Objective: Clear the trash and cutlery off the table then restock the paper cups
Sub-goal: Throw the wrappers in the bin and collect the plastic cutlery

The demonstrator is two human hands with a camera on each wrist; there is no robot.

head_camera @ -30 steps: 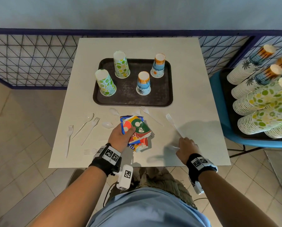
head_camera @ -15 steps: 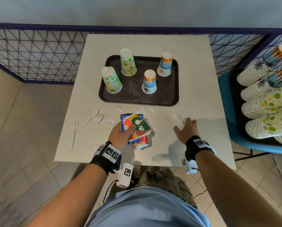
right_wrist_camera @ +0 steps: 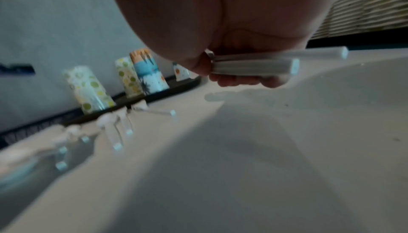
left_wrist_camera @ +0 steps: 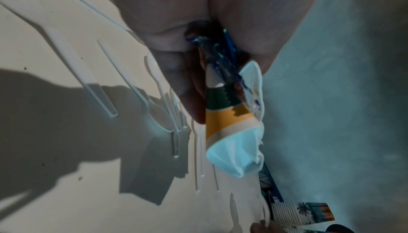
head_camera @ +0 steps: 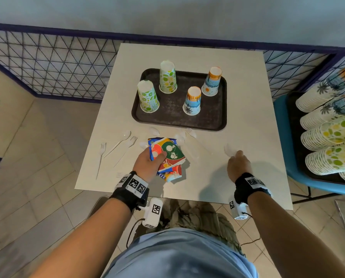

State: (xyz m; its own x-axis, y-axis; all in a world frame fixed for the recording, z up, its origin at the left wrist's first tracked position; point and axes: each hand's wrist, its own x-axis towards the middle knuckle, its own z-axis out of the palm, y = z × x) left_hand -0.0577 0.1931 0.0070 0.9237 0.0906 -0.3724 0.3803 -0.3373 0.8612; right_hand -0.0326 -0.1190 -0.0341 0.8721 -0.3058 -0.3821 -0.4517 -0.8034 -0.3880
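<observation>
We keep the crushed, brightly printed paper cups (head_camera: 167, 155) pinched in our left hand (head_camera: 147, 165) at six o'clock on the white tabletop (head_camera: 248, 97), freeing our right hand (head_camera: 238, 163), fingers curled round two white plastic cutlery handles (right_wrist_camera: 260, 64), for gathering the scattered white plastic forks and spoons (head_camera: 115, 145) at eight o'clock.

Left hand (left_wrist_camera: 198, 18) pinches flattened paper cups (left_wrist_camera: 229, 123) above scattered plastic cutlery (left_wrist_camera: 154, 107).

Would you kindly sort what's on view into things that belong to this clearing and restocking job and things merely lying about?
Belongs to the job:
- flattened paper cups, gripped by left hand
- plastic cutlery handles, held by right hand
- loose forks and spoons
- upturned cups on tray
- cup stacks

Just there:
- wire fence
- blue chair
</observation>
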